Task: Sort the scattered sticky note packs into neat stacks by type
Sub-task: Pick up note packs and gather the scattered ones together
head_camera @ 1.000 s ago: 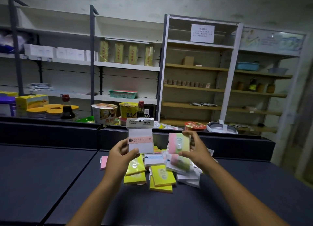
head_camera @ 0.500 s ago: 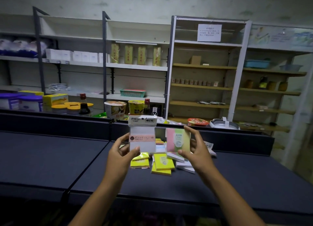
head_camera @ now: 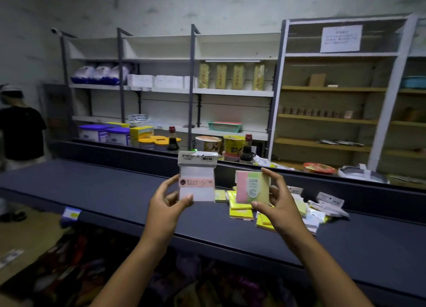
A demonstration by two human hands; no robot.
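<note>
Pale, glossy film wraps the white sticky note pack [head_camera: 196,184] that the left hand [head_camera: 166,208] holds up in the head view, the only view here. Its thumb presses the front near the lower edge and the fingers curl behind the left side, so the hand is closed round the pack. A pink band with printed characters crosses the middle, and a hang-tab header sticks up on top.

The right hand [head_camera: 280,206] pinches a pink-and-green sticky note pack [head_camera: 252,190] marked 2209, thumb at the bottom edge and index finger over the top right corner. Both packs are raised above the dark blue counter [head_camera: 110,187], side by side and apart, faces toward the camera.

Below and to the right of them the rest lie unsorted: yellow sticky note packs [head_camera: 241,211] overlapping each other, and a loose heap of white header-card packs [head_camera: 327,206] further right. No tidy stack is visible yet, so I judge the sorting to be near its start, with these two being compared by type.

These packs look light and fairly stiff, a block of paper that should not bend under a pinch. The film probably makes them slippery, so opposite edges are the safer hold; the thin header would likely fold if taken alone.

Behind the counter stand shelves [head_camera: 230,92] with soy sauce bottles [head_camera: 173,139] and instant noodle cups [head_camera: 208,143]. Another person [head_camera: 20,131] stands at far left.
</note>
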